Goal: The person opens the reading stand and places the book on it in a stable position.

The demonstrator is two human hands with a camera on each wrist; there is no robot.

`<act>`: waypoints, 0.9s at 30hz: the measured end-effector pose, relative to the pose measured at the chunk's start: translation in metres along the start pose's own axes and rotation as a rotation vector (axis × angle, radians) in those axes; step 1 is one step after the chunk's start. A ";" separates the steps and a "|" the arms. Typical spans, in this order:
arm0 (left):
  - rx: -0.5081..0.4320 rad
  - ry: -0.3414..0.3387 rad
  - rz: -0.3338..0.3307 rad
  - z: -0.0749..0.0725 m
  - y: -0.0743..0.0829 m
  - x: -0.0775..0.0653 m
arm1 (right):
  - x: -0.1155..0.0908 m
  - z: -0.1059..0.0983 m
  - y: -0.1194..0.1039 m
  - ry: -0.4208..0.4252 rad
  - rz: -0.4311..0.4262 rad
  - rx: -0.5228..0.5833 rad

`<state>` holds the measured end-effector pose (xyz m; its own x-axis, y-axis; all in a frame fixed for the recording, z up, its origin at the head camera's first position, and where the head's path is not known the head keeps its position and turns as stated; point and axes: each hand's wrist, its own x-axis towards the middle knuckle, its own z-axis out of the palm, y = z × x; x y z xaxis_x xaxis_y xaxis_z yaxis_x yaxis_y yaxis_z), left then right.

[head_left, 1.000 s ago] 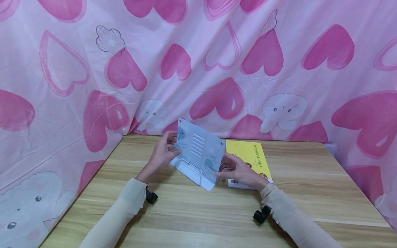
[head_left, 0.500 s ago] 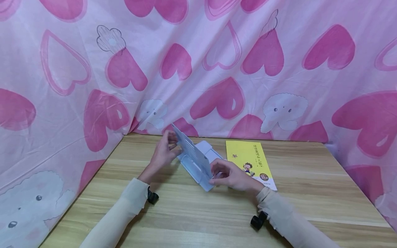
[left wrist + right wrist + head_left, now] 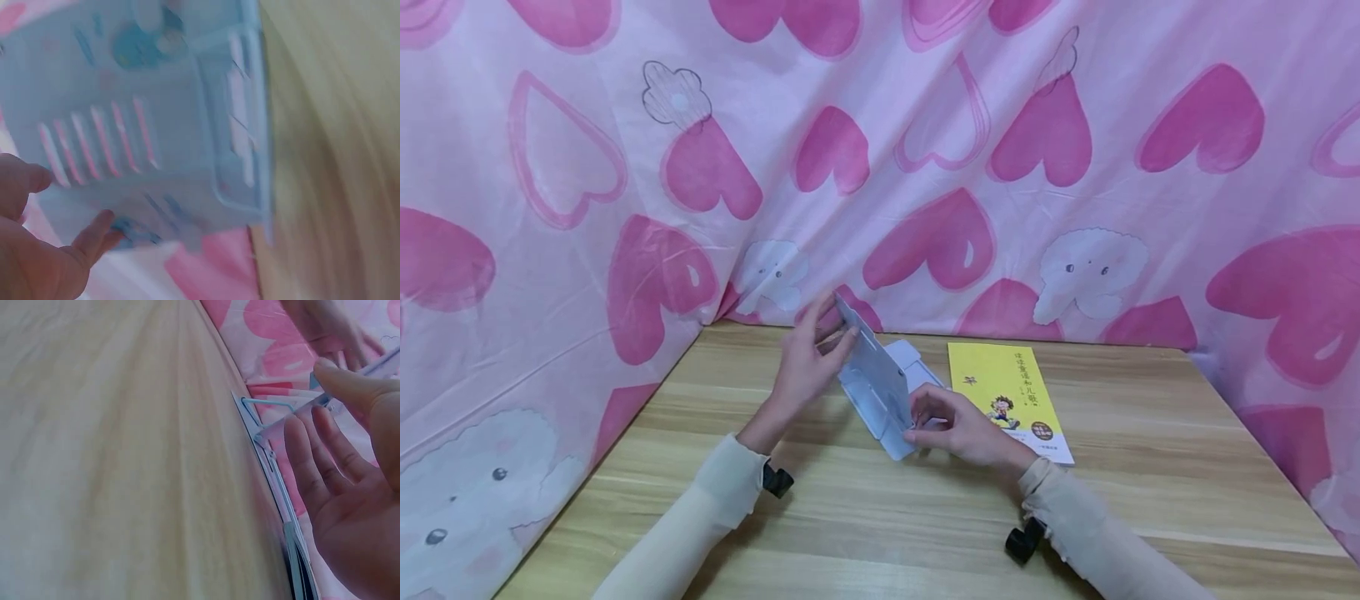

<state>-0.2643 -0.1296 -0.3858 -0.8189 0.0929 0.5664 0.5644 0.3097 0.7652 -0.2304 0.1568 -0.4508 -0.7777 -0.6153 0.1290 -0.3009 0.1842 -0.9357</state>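
Observation:
A pale blue book stand (image 3: 872,371) stands on the table with its slotted panel tilted up, seen nearly edge-on in the head view. Behind the panel, part of its flat base (image 3: 904,353) shows. My left hand (image 3: 807,357) grips the panel's upper left edge, thumb on the front face. At the panel's lower right edge, my right hand (image 3: 958,427) pinches it between thumb and fingers. The left wrist view shows the row of slots and blue printed figures on the panel (image 3: 178,125). A thin wire page holder (image 3: 269,400) sticks out near the base in the right wrist view.
Just right of the stand lies a yellow book (image 3: 992,371) with a cartoon child on its cover. The wooden table (image 3: 865,533) meets a pink curtain (image 3: 820,242) with hearts at its back and left. A black wrist camera (image 3: 1025,540) hangs below the right sleeve.
The panel has turned from facing the camera to nearly edge-on, uncovering the base behind it. My left hand has shifted up along its edge; my right hand moved slightly left, showing more of the book.

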 end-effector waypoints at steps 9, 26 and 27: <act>0.000 -0.106 0.012 0.013 0.030 -0.008 | 0.000 0.005 0.001 0.036 -0.009 -0.003; -0.177 -0.177 -0.042 0.003 0.015 -0.003 | 0.001 -0.010 -0.003 0.062 -0.005 -0.334; -0.191 -0.185 -0.038 0.002 0.014 -0.003 | 0.001 -0.011 -0.002 0.070 0.009 -0.354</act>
<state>-0.2545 -0.1238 -0.3778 -0.8348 0.2618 0.4843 0.5284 0.1341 0.8384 -0.2365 0.1643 -0.4447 -0.8134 -0.5608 0.1545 -0.4567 0.4512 -0.7667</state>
